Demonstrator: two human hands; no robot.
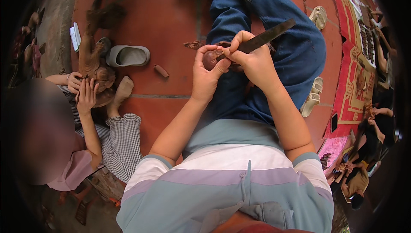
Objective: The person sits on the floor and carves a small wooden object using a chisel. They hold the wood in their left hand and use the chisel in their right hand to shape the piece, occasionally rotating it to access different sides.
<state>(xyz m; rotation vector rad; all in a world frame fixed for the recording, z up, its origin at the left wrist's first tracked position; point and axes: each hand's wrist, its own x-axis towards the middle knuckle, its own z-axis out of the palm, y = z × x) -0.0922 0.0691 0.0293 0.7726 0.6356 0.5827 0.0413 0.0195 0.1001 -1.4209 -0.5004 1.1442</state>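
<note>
My left hand (206, 79) is closed around a rounded, reddish-brown carved wooden piece (209, 60), held above my lap. In my right hand (256, 66) is a long, flat, dark file (274, 34); the fingers pinch it near its lower end. That end meets the wooden piece between my two hands, while the wide end sticks out toward the far right over my knee. My fingers hide much of the wooden piece. More dark carved wood (223, 44) shows just beyond my hands, partly covered by them.
At the left a co-worker's hands (83, 88) rest on a large carved wooden piece (105, 79). A grey slipper (128, 56) and a small brown block (161, 71) lie on the red tiles. Pale sandals (312, 97), a phone (334, 122) and a red patterned mat (349, 83) are at the right.
</note>
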